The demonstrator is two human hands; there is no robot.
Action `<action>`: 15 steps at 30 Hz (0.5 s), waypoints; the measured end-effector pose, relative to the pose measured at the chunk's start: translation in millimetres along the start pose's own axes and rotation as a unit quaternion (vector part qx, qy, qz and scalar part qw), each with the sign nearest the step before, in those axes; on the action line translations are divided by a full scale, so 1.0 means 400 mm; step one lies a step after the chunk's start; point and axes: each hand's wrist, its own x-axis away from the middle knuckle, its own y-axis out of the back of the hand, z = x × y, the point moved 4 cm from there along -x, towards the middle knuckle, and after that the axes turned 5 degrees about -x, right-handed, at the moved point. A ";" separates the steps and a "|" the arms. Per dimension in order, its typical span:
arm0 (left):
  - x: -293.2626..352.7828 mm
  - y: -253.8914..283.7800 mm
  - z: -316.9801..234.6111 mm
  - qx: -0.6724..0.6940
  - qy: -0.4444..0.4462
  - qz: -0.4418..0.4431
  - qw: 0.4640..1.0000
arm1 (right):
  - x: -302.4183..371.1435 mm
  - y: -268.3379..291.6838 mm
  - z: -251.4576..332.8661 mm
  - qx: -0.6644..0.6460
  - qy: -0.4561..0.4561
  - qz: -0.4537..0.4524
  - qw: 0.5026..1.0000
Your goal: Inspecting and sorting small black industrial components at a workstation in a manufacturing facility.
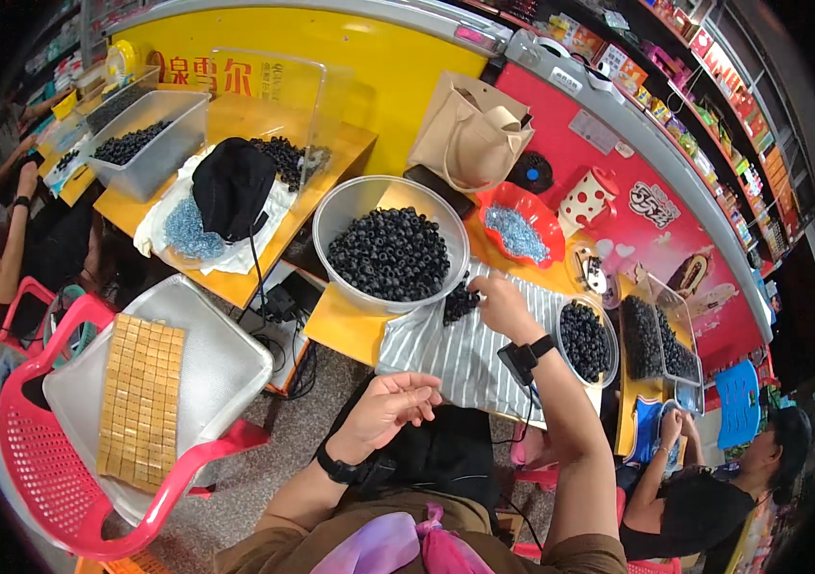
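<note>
My right hand [503, 304] reaches over the striped cloth [446, 349], its fingertips drawn together at a small pile of black ring-shaped pieces [461, 304]. Whatever it pinches is too small to make out. Just in front of the cloth, above my lap, my left hand [391, 413] is half curled with thumb and fingertips together; anything between them is hidden. A round clear tub [321, 222] of the same kind of black pieces [396, 253] stands left of the pile. To the right of my right hand is a smaller clear tub [612, 368] with more black pieces.
A red scalloped bowl [549, 222] holds small clear-blue pieces. Behind it are a beige bag [469, 134] and a polka-dot cup [587, 203]. A pink chair [53, 459] with a bamboo mat [142, 402] stands left. Another person [694, 502] works at right; someone else sits far left.
</note>
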 end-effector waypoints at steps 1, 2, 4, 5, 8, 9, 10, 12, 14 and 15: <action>0.000 0.007 -0.005 0.004 -0.003 0.002 1.000 | -0.006 -0.008 -0.013 0.005 0.001 0.002 1.000; -0.001 0.016 -0.009 0.005 -0.004 -0.006 1.000 | -0.007 -0.018 -0.029 -0.029 -0.002 0.015 0.999; 0.009 0.027 -0.009 0.013 -0.008 -0.025 1.000 | 0.012 -0.015 -0.002 -0.103 0.004 0.042 0.994; 0.004 0.030 -0.008 0.021 -0.008 -0.029 0.999 | 0.021 -0.013 0.000 -0.101 0.003 0.051 0.994; 0.003 0.029 -0.002 0.020 -0.009 -0.022 1.000 | 0.059 -0.008 0.005 -0.222 -0.038 0.103 0.969; -0.001 0.027 0.001 0.022 -0.007 -0.021 1.000 | 0.064 0.001 0.014 -0.220 -0.041 0.103 0.969; -0.004 0.024 0.005 0.019 -0.001 -0.020 1.000 | 0.066 0.006 0.022 -0.199 -0.051 0.094 0.974; -0.008 0.018 0.008 0.011 0.006 -0.017 1.000 | 0.070 0.002 0.018 -0.195 -0.059 0.078 0.976; -0.012 0.010 0.008 0.004 0.006 -0.007 1.000 | 0.072 -0.009 0.014 -0.163 -0.042 0.057 0.984; -0.011 0.010 0.009 -0.002 0.007 -0.006 1.000 | 0.074 -0.013 0.020 -0.129 -0.025 0.042 0.990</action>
